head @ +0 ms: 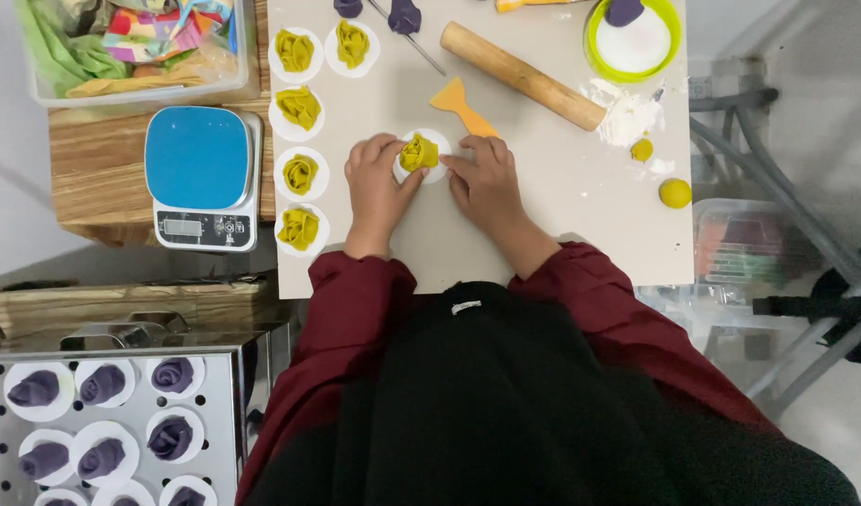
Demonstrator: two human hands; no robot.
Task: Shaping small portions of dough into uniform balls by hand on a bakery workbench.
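Observation:
A yellow-green dough rose sits on a small white paper round on the beige work mat. My left hand touches the round and the rose from the left, thumb against it. From the right, the fingertips of my right hand rest at the paper's edge. Neither hand lifts anything. Several finished yellow-green roses on white rounds stand in a column to the left of my left hand.
A wooden rolling pin and an orange scraper lie beyond my hands. A yellow dough ball sits at the mat's right edge. A blue kitchen scale stands left. Purple dough roses fill a metal steamer tray lower left.

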